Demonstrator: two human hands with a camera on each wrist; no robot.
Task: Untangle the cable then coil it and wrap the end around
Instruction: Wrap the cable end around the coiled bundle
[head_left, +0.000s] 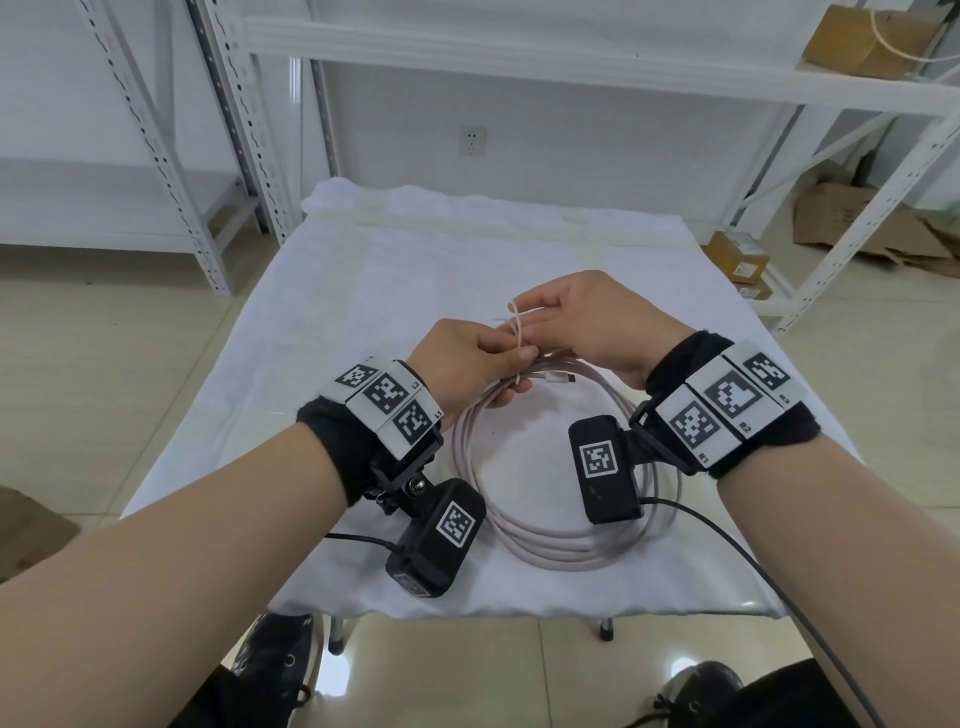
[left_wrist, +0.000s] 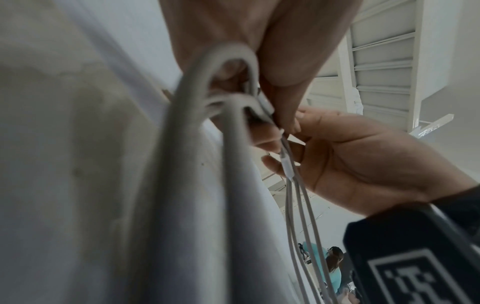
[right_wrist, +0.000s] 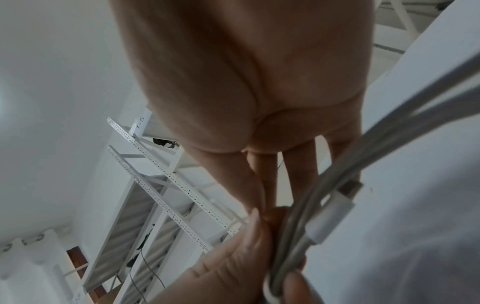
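— Several loops of cable (head_left: 563, 540) lie coiled on the white cloth (head_left: 322, 322); left hand (head_left: 467, 358) grips the bundle at its far side.

— Right hand (head_left: 587, 322) pinches the thin end (head_left: 516, 332). I'd wrap snugly, keeping the bundle clamped.

— Only the wrist views show the plug (right_wrist: 330, 214) against the strands.

The cable (head_left: 545, 551) looks like smooth matt pale plastic; its connector (right_wrist: 328, 218) is glossy white plastic with a metal tip. Soft white cloth (head_left: 415, 270) covers the worktop. Shelving (head_left: 218, 156) at 11 o'clock is painted perforated metal
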